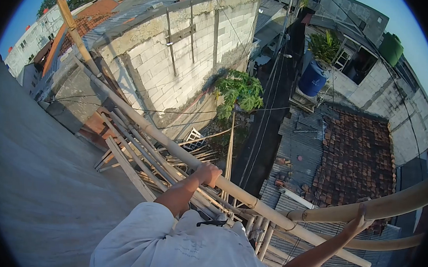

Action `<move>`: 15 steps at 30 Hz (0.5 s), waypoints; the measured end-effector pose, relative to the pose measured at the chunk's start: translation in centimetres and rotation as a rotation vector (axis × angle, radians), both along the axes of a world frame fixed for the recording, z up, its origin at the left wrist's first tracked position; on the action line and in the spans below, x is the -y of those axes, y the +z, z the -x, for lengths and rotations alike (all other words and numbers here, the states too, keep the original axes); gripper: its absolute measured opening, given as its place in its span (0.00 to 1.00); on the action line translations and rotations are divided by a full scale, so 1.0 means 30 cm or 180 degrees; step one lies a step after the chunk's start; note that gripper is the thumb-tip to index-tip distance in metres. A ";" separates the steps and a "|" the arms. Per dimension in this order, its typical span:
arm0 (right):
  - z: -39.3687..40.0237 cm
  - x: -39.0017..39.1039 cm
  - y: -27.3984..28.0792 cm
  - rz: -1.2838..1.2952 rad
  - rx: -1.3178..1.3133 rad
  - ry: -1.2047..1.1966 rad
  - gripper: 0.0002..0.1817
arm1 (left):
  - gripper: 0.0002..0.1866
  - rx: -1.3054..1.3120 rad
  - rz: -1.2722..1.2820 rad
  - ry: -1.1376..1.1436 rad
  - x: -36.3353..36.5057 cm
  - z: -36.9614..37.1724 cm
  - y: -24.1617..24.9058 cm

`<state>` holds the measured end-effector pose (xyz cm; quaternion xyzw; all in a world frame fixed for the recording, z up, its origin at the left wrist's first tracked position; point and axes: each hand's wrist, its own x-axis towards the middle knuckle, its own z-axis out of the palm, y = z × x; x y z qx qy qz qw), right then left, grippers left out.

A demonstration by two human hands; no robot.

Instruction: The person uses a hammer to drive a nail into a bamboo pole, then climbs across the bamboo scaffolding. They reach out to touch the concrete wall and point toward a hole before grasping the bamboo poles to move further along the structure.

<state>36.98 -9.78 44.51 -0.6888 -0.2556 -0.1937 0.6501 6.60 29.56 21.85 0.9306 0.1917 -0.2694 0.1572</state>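
Note:
My left hand [208, 175] is wrapped round a long bamboo pole [154, 129], which slopes from upper left to lower right across the view. At the right, my right hand [360, 220] grips a thicker bamboo pole [397, 203], its thumb side showing above the pole and the fingers partly hidden behind it. Another bamboo pole [385, 243] runs just below that hand. Between my arms shows my white shirt [191, 251]. Beneath the left arm lie several bamboo poles and a flat wooden plank [129, 168].
Far below is a dark narrow alley [260, 146], with thin wires crossing above it. A block wall [194, 57] and a leafy plant [239, 93] stand ahead. At right are a tiled roof [356, 153], corrugated sheets [297, 144] and a blue tank [313, 78]. A grey wall [47, 181] borders the left.

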 end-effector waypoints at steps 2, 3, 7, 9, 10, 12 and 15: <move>0.004 -0.005 0.004 0.0044 0.0021 -0.0067 0.16 | 0.27 0.0033 -0.0010 0.0014 0.001 0.002 -0.009; 0.006 -0.008 0.006 0.0054 0.0052 -0.0061 0.15 | 0.27 0.0064 -0.0021 0.0031 0.000 0.004 -0.017; -0.013 0.004 0.000 0.0113 0.0071 0.0100 0.15 | 0.27 0.0178 -0.0074 -0.0042 -0.008 0.010 -0.053; 0.009 -0.017 0.011 0.0021 0.0048 0.0017 0.15 | 0.26 0.0111 -0.0084 -0.0070 -0.006 0.007 -0.042; 0.017 -0.025 0.016 -0.0071 0.0025 -0.0064 0.15 | 0.26 0.0114 -0.0083 -0.0069 -0.005 0.006 -0.037; 0.016 -0.025 0.012 -0.0095 0.0026 -0.0060 0.15 | 0.27 0.0117 -0.0093 -0.0031 -0.004 0.008 -0.039; 0.011 -0.015 0.011 -0.0042 0.0040 -0.0055 0.16 | 0.27 0.0093 -0.0060 -0.0100 -0.008 0.006 -0.034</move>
